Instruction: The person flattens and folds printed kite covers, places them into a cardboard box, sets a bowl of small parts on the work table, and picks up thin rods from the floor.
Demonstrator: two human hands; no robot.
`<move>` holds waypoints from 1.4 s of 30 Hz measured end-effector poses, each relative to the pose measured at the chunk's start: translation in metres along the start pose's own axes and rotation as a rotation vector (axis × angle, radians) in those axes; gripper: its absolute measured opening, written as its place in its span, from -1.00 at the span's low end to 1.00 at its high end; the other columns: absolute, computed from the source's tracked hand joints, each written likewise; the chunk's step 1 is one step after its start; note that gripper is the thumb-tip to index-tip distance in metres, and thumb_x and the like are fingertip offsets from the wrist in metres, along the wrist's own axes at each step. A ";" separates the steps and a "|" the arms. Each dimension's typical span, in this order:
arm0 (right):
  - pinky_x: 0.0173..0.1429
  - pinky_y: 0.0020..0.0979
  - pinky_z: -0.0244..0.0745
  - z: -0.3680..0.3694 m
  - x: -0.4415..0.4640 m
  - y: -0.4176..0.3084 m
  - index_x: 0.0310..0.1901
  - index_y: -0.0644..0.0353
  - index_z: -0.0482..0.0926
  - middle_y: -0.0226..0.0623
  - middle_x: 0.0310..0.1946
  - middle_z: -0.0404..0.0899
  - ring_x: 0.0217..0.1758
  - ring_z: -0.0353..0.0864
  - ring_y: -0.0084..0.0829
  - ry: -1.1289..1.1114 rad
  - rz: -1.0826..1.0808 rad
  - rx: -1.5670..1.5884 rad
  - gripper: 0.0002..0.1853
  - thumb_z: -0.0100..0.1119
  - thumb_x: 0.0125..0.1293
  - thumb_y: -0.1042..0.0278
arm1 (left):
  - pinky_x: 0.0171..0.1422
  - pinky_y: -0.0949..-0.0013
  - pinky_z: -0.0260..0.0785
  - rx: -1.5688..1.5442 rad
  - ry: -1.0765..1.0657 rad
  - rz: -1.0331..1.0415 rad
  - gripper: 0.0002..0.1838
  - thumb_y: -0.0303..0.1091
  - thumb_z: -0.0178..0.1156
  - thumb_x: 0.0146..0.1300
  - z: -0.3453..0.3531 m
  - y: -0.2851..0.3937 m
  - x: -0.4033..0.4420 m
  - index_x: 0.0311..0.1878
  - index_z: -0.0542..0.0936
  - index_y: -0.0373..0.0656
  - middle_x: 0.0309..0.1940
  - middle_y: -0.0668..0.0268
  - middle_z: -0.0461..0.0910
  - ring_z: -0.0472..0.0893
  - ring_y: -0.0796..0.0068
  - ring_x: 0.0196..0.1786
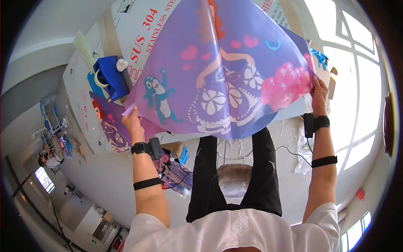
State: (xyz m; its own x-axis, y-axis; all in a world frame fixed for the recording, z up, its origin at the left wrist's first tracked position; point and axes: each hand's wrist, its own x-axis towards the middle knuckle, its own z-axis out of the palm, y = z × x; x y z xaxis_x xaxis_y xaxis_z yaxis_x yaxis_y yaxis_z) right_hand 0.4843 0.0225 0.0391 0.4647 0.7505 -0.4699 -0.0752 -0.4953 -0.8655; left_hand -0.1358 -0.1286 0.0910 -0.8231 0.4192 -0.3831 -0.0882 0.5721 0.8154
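A large purple printed sheet (172, 84) is spread between my two hands above the table, with a creased line down its middle. It shows a white flowered dress, pink hearts and a teal animal. My left hand (133, 120) pinches its lower left corner. At the right, my right hand (320, 89) pinches the opposite corner. Another printed sheet (113, 130) with a red-haired figure lies on the table under and left of the held one.
The table (138, 25) has a covering lettered SUS 304. On it are a blue tape dispenser (113, 77), a small white object (121, 64) and pale strips (84, 48). A round stool (235, 180) stands below. Printed rolls (174, 174) lie lower left. Another person (52, 159) is far left.
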 end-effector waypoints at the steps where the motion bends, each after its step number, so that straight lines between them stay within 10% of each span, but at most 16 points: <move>1: -0.47 -0.65 0.28 -0.011 0.015 0.004 -0.37 0.11 0.60 -0.62 -0.55 0.47 -0.56 0.36 -0.76 0.006 -0.006 0.000 -0.81 0.22 0.36 0.23 | -0.28 0.38 0.43 0.184 0.075 -0.023 -0.84 -0.47 0.32 0.18 -0.005 -0.010 0.014 -0.17 0.65 -0.23 -0.26 0.32 0.68 0.62 0.52 -0.28; 7: -0.53 -0.56 0.08 -0.028 0.073 -0.009 -0.47 0.17 0.56 -0.56 -0.62 0.39 -0.61 0.21 -0.73 0.077 -0.136 -0.380 -0.72 0.18 0.38 0.23 | -0.14 0.24 0.46 0.403 0.136 0.374 -0.82 -0.43 0.29 0.20 -0.015 -0.054 0.076 -0.20 0.62 -0.36 -0.33 0.19 0.69 0.63 0.30 -0.30; 12: -0.31 -0.32 0.35 -0.024 0.113 -0.019 -0.34 0.29 0.63 -0.33 -0.54 0.55 -0.44 0.47 -0.49 0.148 -0.170 -0.761 -0.64 0.17 0.33 0.10 | -0.12 0.18 0.45 0.620 0.186 0.328 -0.78 -0.33 0.26 0.22 -0.005 -0.053 0.102 -0.16 0.62 -0.28 -0.30 0.07 0.69 0.66 0.15 -0.27; 19: -0.48 -0.36 0.25 -0.017 0.129 -0.006 -0.54 0.21 0.48 -0.40 -0.65 0.44 -0.59 0.34 -0.53 0.269 -0.290 -0.847 -0.67 0.23 0.31 0.21 | -0.13 0.15 0.44 0.661 0.238 0.289 -0.82 -0.32 0.23 0.25 0.007 -0.047 0.099 -0.17 0.65 -0.22 -0.30 0.11 0.70 0.67 0.11 -0.24; 22: -0.14 -0.14 0.46 -0.023 0.138 0.002 -0.38 0.28 0.63 -0.04 -0.48 0.62 -0.33 0.64 -0.12 0.241 -0.284 -1.001 -0.61 0.14 0.29 0.04 | -0.12 0.16 0.44 0.655 0.243 0.257 -0.83 -0.32 0.23 0.24 0.006 -0.051 0.099 -0.20 0.66 -0.20 -0.30 0.14 0.71 0.67 0.13 -0.24; 32: -0.19 -0.12 0.46 -0.021 0.134 0.006 -0.43 0.28 0.63 -0.04 -0.53 0.61 -0.39 0.64 -0.12 0.273 -0.416 -1.024 -0.58 0.14 0.29 0.02 | 0.14 0.14 0.36 0.538 0.482 0.206 -0.62 -0.37 0.30 0.18 0.018 -0.038 0.072 0.03 0.53 -0.33 0.00 -0.01 0.54 0.53 0.04 0.06; 35: -0.08 -0.14 0.48 -0.016 0.123 0.000 -0.23 0.27 0.64 -0.03 -0.31 0.65 -0.17 0.64 -0.11 0.252 -0.257 -1.065 -0.55 0.14 0.31 -0.06 | 0.36 0.03 0.14 0.620 0.426 0.730 -0.50 -0.43 0.32 0.13 0.053 -0.019 0.023 0.14 0.44 -0.31 0.13 0.02 0.42 0.32 -0.02 0.27; 37: 0.12 -0.13 0.42 0.014 0.084 -0.015 0.05 0.23 0.54 -0.04 0.03 0.56 0.11 0.52 -0.10 0.710 -0.671 -1.133 -0.46 0.12 0.32 -0.12 | 0.41 0.00 0.08 0.563 0.145 0.956 -0.46 -0.46 0.29 0.10 0.100 -0.001 -0.021 0.18 0.40 -0.29 0.18 0.02 0.38 0.29 -0.02 0.30; 42: 0.31 -0.18 0.33 0.135 -0.050 -0.028 0.06 0.22 0.50 -0.16 0.15 0.48 0.25 0.43 -0.10 -0.191 -1.006 -0.650 -0.64 0.17 0.20 0.57 | 0.42 0.01 0.09 0.463 -0.236 1.084 -0.49 -0.59 0.13 0.12 0.219 0.009 -0.109 0.20 0.39 -0.24 0.24 0.01 0.35 0.31 -0.05 0.32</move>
State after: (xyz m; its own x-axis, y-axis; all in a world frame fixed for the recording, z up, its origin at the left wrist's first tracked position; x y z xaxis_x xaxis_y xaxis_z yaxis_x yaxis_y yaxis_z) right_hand 0.3438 0.0582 0.0638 -0.0813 0.9515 0.2967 0.7270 0.2602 -0.6354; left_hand 0.0760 -0.0151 0.0450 -0.2175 0.9299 0.2966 0.8363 0.0208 0.5478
